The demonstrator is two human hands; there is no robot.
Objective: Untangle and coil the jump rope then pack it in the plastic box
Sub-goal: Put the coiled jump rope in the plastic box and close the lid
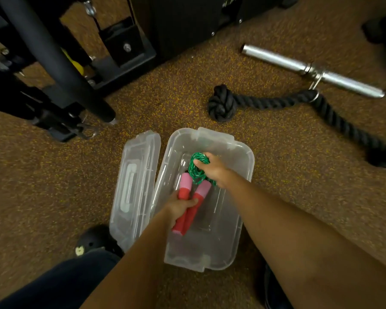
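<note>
- Holding the jump rope (201, 191) within the rim of the open clear plastic box (248, 162), we cannot tell whether it touches the bottom.
- Our left hand (180, 207) is curled round both red-and-pink handles (184, 185), side by side.
- Our right hand (214, 170) clutches the bunched green cord (197, 168) toward the box's far end.
- The lid (134, 188) lies on the speckled floor (54, 188), just left of the box.
- Beyond lie a thick black rope (265, 102) and a steel bar (276, 60).

Clear glossy plastic box (243, 157) and lid (134, 188) — braided green rope (197, 168), speckled rough floor (54, 186).
</note>
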